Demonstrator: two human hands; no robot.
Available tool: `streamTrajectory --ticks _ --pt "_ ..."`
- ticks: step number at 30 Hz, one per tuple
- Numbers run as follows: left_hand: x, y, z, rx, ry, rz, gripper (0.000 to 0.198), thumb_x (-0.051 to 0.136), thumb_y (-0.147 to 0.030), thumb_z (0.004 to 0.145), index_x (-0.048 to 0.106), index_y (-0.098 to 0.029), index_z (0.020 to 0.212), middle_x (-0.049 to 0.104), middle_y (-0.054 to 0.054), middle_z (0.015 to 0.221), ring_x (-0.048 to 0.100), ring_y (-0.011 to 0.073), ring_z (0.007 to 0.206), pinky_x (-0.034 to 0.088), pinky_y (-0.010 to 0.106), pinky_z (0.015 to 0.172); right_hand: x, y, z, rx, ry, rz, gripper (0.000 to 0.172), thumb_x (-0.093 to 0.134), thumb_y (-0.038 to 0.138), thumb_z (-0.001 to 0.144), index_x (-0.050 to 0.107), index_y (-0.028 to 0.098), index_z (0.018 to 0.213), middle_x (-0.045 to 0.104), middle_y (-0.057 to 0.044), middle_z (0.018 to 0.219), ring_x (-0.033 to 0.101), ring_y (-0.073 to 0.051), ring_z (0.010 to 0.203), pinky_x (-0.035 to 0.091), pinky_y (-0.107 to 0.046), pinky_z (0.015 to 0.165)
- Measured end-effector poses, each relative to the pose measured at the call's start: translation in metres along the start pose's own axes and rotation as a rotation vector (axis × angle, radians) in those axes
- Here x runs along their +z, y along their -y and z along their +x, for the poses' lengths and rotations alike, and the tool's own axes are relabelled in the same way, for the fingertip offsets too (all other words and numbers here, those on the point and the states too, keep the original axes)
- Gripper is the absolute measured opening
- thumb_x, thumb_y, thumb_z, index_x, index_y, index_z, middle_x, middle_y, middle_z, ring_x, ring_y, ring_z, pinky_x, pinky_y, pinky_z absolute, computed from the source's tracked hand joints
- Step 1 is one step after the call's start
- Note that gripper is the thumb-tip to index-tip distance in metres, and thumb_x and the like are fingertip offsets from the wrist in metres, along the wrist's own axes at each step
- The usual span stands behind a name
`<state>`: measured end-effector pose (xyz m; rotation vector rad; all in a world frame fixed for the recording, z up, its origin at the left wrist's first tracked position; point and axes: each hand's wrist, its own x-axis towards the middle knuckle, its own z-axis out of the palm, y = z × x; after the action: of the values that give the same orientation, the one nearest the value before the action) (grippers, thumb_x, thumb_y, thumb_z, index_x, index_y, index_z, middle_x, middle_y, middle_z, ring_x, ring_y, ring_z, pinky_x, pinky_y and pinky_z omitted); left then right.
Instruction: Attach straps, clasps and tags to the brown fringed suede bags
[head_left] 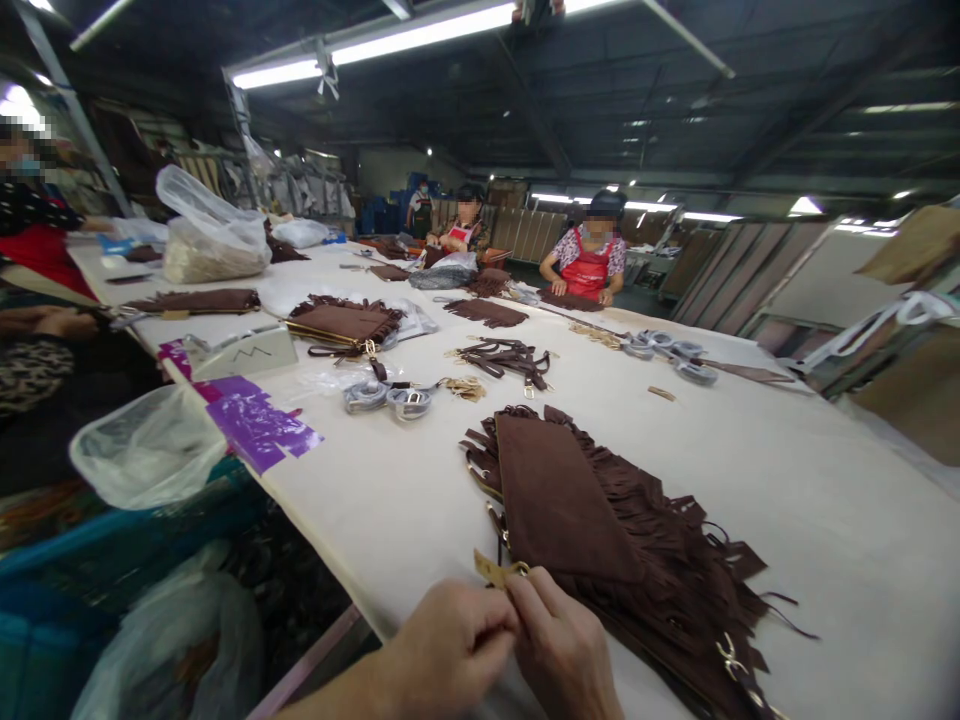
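Observation:
A brown suede fringed bag (570, 500) lies on the white table (787, 480) right in front of me, on top of more of the same bags. My left hand (450, 645) and my right hand (566, 650) meet at its near corner. Both pinch a small tan paper tag (491, 570) beside a gold ring (519, 570) on the bag. The fingers of both hands are closed.
Brown straps (510, 357), grey tape rolls (390, 398) and another fringed bag (345, 322) lie further up the table. Purple sheets (255, 422) sit at the left edge. Clear plastic bags (146, 445) hang below. People in red aprons (589, 262) work at the far end.

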<state>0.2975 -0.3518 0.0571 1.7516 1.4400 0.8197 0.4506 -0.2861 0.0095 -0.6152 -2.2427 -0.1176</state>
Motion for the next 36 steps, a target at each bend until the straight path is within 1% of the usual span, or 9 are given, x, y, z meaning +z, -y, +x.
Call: streamTrajectory --ticks 5,8,11,14,16,22,25,29,36 --pt "-0.006 0.027 0.009 0.256 -0.211 0.368 0.041 0.053 -0.007 0.076 0.058 -0.022 0.114 0.058 0.008 0.115 0.052 0.0232 0.104 0.042 0.033 0.09 0.004 -0.008 -0.015 0.017 0.017 0.033 0.03 0.038 0.015 0.099 0.054 0.021 0.074 0.05 0.0 0.065 0.05 -0.013 0.053 0.035 -0.024 0.051" --pt "-0.005 0.044 0.021 0.383 -0.224 0.62 0.014 0.054 -0.016 0.087 0.063 -0.022 0.097 0.061 0.006 0.101 0.053 0.0211 0.088 0.043 0.032 0.078 0.007 -0.011 -0.022 0.031 0.005 0.032 0.033 0.036 0.014 0.098 0.054 0.021 0.071 0.051 0.0 0.064 0.051 -0.012 0.053 0.036 -0.024 0.05" --pt "-0.012 0.05 0.031 0.502 -0.239 0.746 0.013 0.053 -0.023 0.093 0.063 -0.019 0.085 0.062 0.003 0.084 0.053 0.0187 0.077 0.04 0.03 0.069 0.003 -0.018 -0.026 0.021 0.027 0.027 0.031 0.034 0.014 0.098 0.059 0.021 0.081 0.057 -0.001 0.067 0.056 -0.013 0.056 0.041 -0.021 0.052" --pt "-0.03 0.043 0.032 0.516 -0.285 0.749 0.018 0.047 -0.023 0.096 0.064 -0.019 0.09 0.063 0.003 0.079 0.054 0.0181 0.075 0.04 0.029 0.068 -0.006 -0.03 -0.025 0.051 0.039 -0.133 0.031 0.033 0.015 0.097 0.062 0.017 0.109 0.067 -0.011 0.101 0.068 -0.018 0.082 0.053 -0.022 0.063" --pt "-0.044 0.037 0.029 0.5 -0.313 0.701 0.024 0.041 -0.022 0.099 0.064 -0.02 0.092 0.064 0.003 0.08 0.055 0.0168 0.074 0.041 0.027 0.066 -0.01 -0.037 -0.023 0.09 0.057 -0.285 0.037 0.033 0.015 0.095 0.056 0.015 0.124 0.06 -0.017 0.123 0.068 -0.022 0.095 0.056 -0.024 0.065" --pt "-0.083 0.044 0.01 0.397 -0.465 0.641 0.03 0.037 -0.028 0.1 0.065 -0.022 0.09 0.064 0.002 0.077 0.058 0.0143 0.071 0.042 0.023 0.063 -0.01 -0.047 -0.01 0.108 0.079 -0.355 0.033 0.036 0.003 0.087 0.063 0.017 0.099 0.066 -0.004 0.078 0.065 -0.015 0.061 0.046 -0.021 0.049" --pt "-0.089 0.057 -0.002 0.343 -0.325 0.482 0.026 0.04 -0.028 0.099 0.065 -0.023 0.094 0.065 0.001 0.079 0.061 0.0131 0.074 0.045 0.021 0.066 -0.017 -0.053 -0.006 0.095 0.093 -0.362 0.034 0.035 0.001 0.085 0.061 0.018 0.1 0.067 -0.004 0.083 0.065 -0.015 0.063 0.046 -0.021 0.05" --pt "-0.074 0.069 -0.009 0.361 -0.134 0.335 0.027 0.046 -0.03 0.096 0.058 -0.028 0.12 0.071 0.002 0.099 0.066 0.0155 0.089 0.052 0.022 0.08 -0.038 -0.077 0.002 0.102 0.102 -0.381 0.036 0.035 -0.001 0.083 0.057 0.018 0.103 0.068 -0.006 0.096 0.068 -0.015 0.071 0.05 -0.021 0.056" --pt "-0.031 0.065 0.03 0.402 -0.045 0.403 0.034 0.044 -0.013 0.088 0.06 -0.023 0.116 0.062 0.009 0.126 0.058 0.0204 0.114 0.049 0.033 0.098 -0.121 -0.165 0.065 0.292 0.312 -0.482 0.035 0.037 0.0 0.087 0.055 0.02 0.109 0.062 -0.006 0.115 0.065 -0.019 0.092 0.052 -0.025 0.073"
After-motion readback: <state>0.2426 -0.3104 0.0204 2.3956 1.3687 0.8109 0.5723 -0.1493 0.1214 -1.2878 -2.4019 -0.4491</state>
